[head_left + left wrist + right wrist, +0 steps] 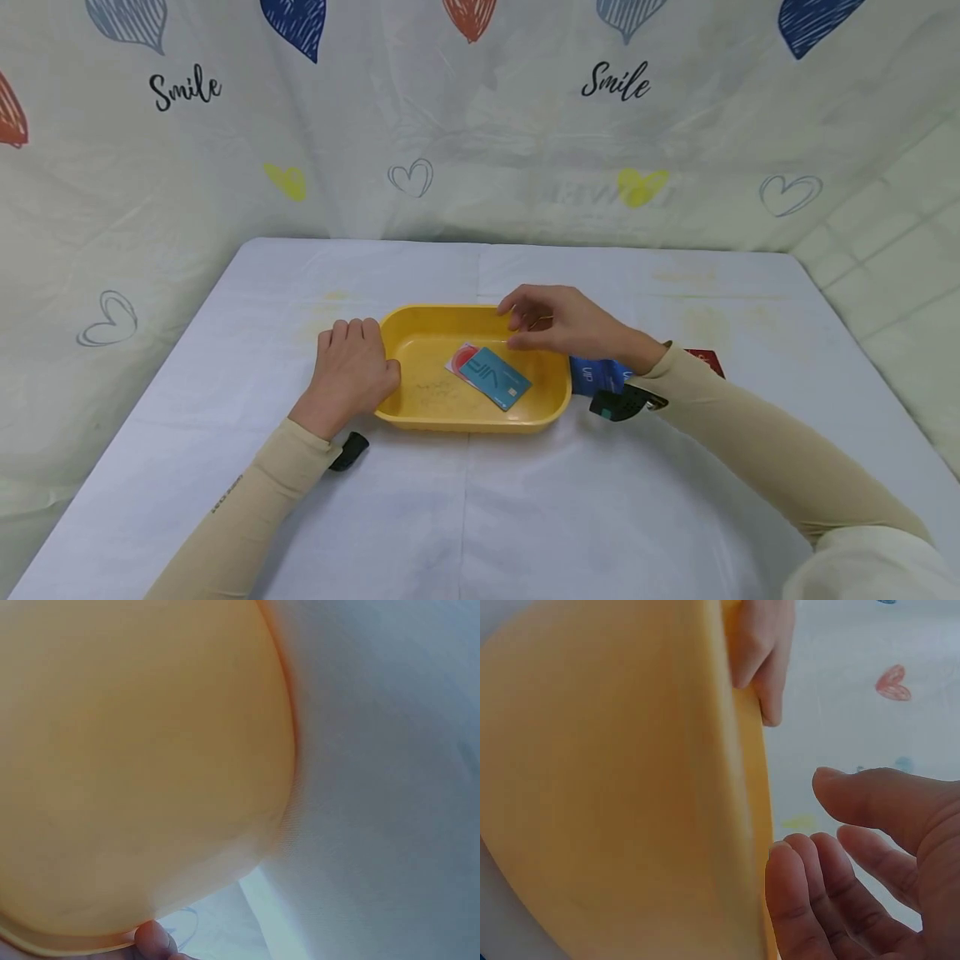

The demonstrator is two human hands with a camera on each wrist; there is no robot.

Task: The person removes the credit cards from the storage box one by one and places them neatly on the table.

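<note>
A yellow plastic tray (pixel 423 333) stands on the white-covered table. My left hand (pixel 348 367) grips its left rim, the thumb toward the inside; a fingertip (pixel 154 941) shows at the rim in the left wrist view. Inside the tray a teal VIP card (pixel 495 379) lies slanted, partly covering a red-and-white card (pixel 458 358). Over the tray's right back part hovers my right hand (pixel 551 321), thumb and fingers apart and loosely curved, with nothing between them. In the right wrist view its fingertips (pixel 784 859) appear right beside the tray's rim.
Just right of the tray lies a blue VIP card (pixel 592 375), partly hidden by the right wrist. A red card (pixel 707 361) shows behind the right forearm. A patterned white curtain (pixel 480 125) hangs behind the table's far edge.
</note>
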